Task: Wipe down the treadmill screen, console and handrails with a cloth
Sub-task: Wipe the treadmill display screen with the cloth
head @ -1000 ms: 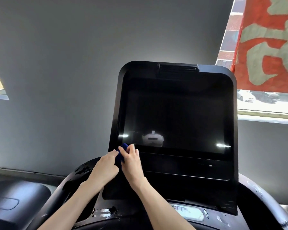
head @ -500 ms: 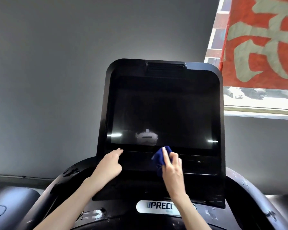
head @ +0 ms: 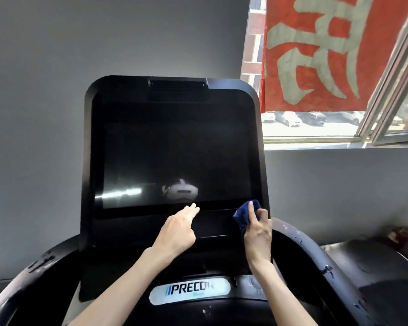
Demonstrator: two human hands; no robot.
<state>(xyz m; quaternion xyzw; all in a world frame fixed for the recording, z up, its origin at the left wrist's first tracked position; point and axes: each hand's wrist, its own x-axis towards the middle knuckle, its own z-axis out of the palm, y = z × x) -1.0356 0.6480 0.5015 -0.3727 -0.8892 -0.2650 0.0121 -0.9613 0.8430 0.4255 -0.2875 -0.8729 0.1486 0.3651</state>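
The screen [head: 174, 156] stands at the centre before the wall [head: 45, 114], with the window [head: 316, 128] and its hanging banner [head: 327, 48] behind it to the right. On the console [head: 132, 229] strip just under the screen, the left hand [head: 177, 231] touches near the middle, and the right hand [head: 257, 234] holds the cloth [head: 242, 216] against the lower right corner. The logo plate [head: 191, 290] lies below the hands, between the left handrail [head: 21, 285] and the right handrail [head: 316, 262].
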